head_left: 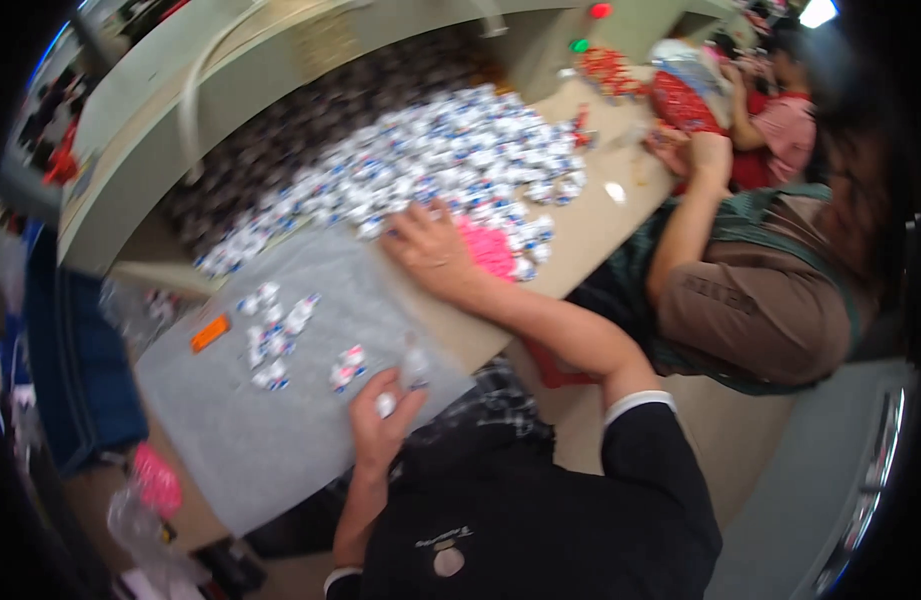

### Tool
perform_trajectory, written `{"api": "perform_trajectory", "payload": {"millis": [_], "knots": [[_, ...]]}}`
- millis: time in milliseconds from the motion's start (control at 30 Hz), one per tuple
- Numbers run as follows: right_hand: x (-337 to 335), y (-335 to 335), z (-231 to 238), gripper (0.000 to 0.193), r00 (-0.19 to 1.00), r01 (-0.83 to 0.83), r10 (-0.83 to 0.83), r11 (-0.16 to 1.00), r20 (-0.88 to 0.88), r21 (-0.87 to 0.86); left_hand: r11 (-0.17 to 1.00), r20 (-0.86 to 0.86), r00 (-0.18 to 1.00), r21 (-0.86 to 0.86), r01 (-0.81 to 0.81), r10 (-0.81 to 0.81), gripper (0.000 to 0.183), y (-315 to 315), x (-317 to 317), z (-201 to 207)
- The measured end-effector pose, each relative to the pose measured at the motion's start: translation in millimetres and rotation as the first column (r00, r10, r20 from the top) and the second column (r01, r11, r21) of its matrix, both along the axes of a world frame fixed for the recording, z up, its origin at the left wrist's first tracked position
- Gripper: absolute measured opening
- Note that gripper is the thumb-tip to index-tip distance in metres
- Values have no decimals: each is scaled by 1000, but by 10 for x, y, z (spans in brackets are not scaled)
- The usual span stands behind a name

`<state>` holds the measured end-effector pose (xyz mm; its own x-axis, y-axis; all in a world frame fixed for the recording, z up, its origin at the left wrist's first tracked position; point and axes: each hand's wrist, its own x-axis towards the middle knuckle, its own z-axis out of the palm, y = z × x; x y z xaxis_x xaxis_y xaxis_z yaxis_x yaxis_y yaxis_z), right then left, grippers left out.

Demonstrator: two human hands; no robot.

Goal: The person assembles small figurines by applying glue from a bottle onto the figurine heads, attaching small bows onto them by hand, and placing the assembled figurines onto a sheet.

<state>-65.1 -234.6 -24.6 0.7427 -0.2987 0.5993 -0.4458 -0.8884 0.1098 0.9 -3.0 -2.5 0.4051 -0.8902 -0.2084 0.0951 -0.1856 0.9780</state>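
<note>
My left hand (378, 418) is closed around a small white piece (385, 404), low over a grey sheet (210, 430). Just beyond it lies a little cluster of white, blue and pink pieces (348, 367). Farther left on the sheet are several small white-and-blue pieces (270, 335) and an orange block (210, 333). My right hand (427, 248) reaches to the near edge of a big heap of white-and-blue pieces (410, 165), fingers spread. Next to that hand sits a patch of bright pink pieces (488, 248). Blur hides what exactly the small pieces are.
Dark brown pieces (280, 130) fill the space behind the white heap, under a shelf (160, 110). At the right a co-worker's hand (680, 150) is by a bag of red pieces (685, 100). A blue bin (80, 360) stands left; a pink bag (157, 480) lies below it.
</note>
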Motion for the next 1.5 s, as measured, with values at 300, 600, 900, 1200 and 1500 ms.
{"api": "perform_trajectory", "payload": {"millis": [300,600,900,1200,1500], "knots": [[-2,-113,78,8,1000,4,-4,1000,-7,11,998,-56,998,-57,-31,28,27,41,-32,-82],[9,-174,135,6,996,-41,44,999,77,-31,998,-93,995,-47,-36,32,26,-5,-52,5],[76,-218,106,19,995,-93,91,995,41,45,999,-134,991,-37,-37,32,27,0,-46,-3],[107,397,86,12,970,-239,232,963,72,123,1000,-145,989,-29,3,-7,28,34,-17,11],[158,265,14,11,974,-217,221,972,-44,89,999,-111,994,-50,-13,7,27,9,-36,6]]}}
